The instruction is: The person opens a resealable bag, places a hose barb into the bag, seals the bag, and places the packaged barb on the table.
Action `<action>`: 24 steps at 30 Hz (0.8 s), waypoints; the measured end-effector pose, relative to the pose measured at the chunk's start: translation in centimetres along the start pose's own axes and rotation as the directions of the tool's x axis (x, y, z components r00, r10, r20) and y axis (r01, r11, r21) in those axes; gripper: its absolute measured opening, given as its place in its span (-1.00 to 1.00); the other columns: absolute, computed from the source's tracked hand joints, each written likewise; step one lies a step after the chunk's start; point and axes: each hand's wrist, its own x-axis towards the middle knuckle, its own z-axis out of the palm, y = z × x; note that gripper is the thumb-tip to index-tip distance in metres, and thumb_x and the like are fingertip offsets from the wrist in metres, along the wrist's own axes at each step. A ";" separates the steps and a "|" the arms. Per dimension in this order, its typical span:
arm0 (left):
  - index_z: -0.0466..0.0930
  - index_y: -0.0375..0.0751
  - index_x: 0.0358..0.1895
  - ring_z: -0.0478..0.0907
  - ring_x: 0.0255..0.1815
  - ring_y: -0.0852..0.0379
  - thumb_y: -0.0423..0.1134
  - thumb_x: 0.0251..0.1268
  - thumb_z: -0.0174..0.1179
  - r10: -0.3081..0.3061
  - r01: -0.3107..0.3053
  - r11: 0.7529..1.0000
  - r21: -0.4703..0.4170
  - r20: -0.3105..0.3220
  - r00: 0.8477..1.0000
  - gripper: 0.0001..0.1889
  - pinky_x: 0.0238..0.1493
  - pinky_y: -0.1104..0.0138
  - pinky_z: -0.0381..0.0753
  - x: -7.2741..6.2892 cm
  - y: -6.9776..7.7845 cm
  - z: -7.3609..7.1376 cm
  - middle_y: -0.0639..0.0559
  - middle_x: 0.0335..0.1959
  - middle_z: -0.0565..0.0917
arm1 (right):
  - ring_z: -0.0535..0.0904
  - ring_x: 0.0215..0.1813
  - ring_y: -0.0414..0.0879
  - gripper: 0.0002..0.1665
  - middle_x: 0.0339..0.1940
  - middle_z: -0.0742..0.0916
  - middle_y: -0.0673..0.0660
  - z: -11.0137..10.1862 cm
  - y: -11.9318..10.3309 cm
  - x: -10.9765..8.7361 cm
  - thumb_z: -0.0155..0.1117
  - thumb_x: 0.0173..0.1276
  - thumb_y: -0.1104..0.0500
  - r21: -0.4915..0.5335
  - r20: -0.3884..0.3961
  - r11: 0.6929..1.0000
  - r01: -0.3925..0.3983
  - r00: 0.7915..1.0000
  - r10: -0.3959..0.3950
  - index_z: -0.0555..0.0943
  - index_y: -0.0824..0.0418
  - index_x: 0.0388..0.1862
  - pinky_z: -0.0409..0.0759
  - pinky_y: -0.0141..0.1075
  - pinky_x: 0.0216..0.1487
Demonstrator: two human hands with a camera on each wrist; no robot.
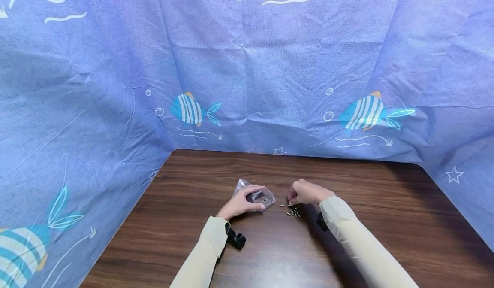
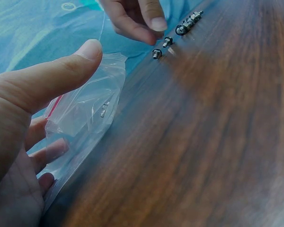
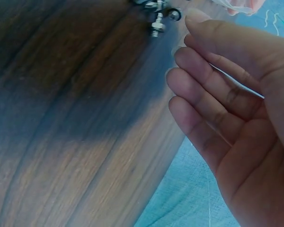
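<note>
My left hand [image 1: 241, 203] holds a clear zip bag [image 1: 265, 197], its mouth spread between the thumb and the fingers. A red line runs along the bag [image 2: 85, 97] in the left wrist view, and a small metal piece [image 2: 104, 109] shows inside it. To the right, my right hand [image 1: 306, 192] reaches down to small metal screw-like pieces [image 1: 294, 212] with dark rings, lying in a loose group on the table. Its bent thumb and fingertips are right beside the nearest pieces [image 2: 167, 41], with nothing seen between them.
The dark brown wooden table [image 1: 262, 253] has its far edge against a blue cloth [image 1: 278, 65] printed with fish, which also hangs along both sides. A black wrist strap with a camera [image 1: 236, 238] sits on the left wrist. One piece [image 1: 282, 205] lies apart, nearer the bag.
</note>
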 end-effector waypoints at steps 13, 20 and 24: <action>0.48 0.05 0.29 0.36 0.35 0.05 -0.12 0.06 0.44 0.000 0.000 1.000 -0.013 -0.002 1.000 -0.36 0.38 0.09 0.29 0.1 -0.1 0.0 0.03 0.30 0.49 | 0.45 -0.51 -0.40 -0.94 -0.57 0.72 -0.07 0.7 0.0 -0.2 0.42 0.12 0.28 0.013 0.022 0.999 -0.033 0.999 0.032 0.72 0.20 -0.51 0.48 -0.50 -0.44; 0.44 -0.12 0.32 0.34 0.37 -0.05 -0.22 0.10 0.41 -0.003 0.003 1.000 -0.006 0.004 1.000 -0.36 0.39 0.04 0.27 -0.2 0.8 0.0 -0.08 0.32 0.47 | 0.45 -0.52 -0.39 -0.94 -0.58 0.71 -0.09 0.8 0.1 -0.2 0.42 0.11 0.29 -0.018 0.009 1.000 -0.015 1.000 0.016 0.71 0.19 -0.52 0.48 -0.50 -0.45; 0.42 -0.26 0.32 0.33 0.37 -0.10 -0.26 0.12 0.39 -0.003 0.003 1.000 0.004 0.029 1.000 -0.36 0.38 0.03 0.28 -0.7 2.7 -0.5 -0.18 0.32 0.46 | 0.44 -0.52 -0.40 -0.91 -0.58 0.71 -0.10 0.8 0.2 -0.2 0.41 0.12 0.30 -0.026 0.006 1.000 -0.013 1.000 0.013 0.70 0.18 -0.54 0.47 -0.50 -0.46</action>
